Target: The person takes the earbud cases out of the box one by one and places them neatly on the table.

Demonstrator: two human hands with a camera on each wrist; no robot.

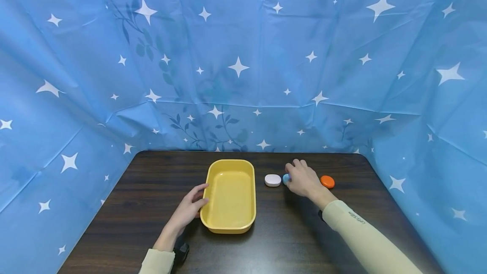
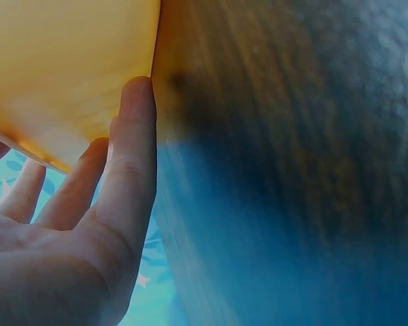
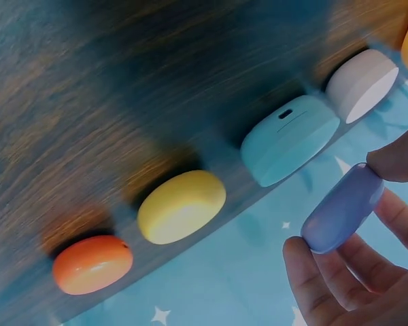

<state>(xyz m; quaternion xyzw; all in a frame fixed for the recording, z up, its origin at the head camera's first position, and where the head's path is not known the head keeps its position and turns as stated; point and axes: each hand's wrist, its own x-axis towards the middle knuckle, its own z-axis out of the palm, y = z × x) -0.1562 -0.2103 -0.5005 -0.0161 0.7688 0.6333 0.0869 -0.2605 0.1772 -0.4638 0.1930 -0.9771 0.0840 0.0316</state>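
Between the thumb and fingertips of my right hand [image 1: 303,179] I pinch a rounded, glossy purple case [image 3: 341,209], seen in the right wrist view. It is hidden behind the hand in the head view. Close by on the table stand a light blue case [image 3: 290,140] with a small dark slot, a white case [image 1: 272,180], a yellow case [image 3: 182,207] and an orange case [image 1: 327,182], set in a row. My left hand [image 1: 185,208] touches the left side of a yellow tray [image 1: 228,227], its fingers [image 2: 127,159] lying extended against the outer wall.
The dark wood table [image 1: 125,223] carries the tray and the row of cases near its far edge. A blue curtain [image 1: 243,45] with white stars hangs behind the table and along both sides.
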